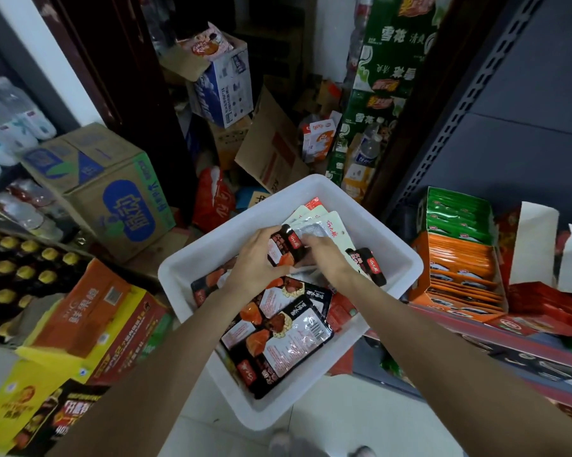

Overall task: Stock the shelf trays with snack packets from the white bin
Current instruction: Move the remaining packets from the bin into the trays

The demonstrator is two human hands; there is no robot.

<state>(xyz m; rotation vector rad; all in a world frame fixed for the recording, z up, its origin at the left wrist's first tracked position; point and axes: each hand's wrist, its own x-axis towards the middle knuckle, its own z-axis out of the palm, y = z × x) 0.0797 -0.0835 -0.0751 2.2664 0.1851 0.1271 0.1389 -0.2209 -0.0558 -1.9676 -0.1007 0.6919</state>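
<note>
1. Head view: both hands are down in the white bin (314,189), which sits on the floor just beside the shelf (495,334).
2. The left hand (256,258) curls round a black snack packet (286,247); the right hand (324,250) rests its fingers on the white and silver packets (314,222) behind it. Whether it grips one I cannot tell.
3. Gather packets of one kind, faces aligned, before lifting.
4. Lift clear of the bin's rim so loose packets underneath do not snag.
5. Carry them to a matching shelf tray; the orange tray (459,268) and green tray (456,216) already look full.
</note>
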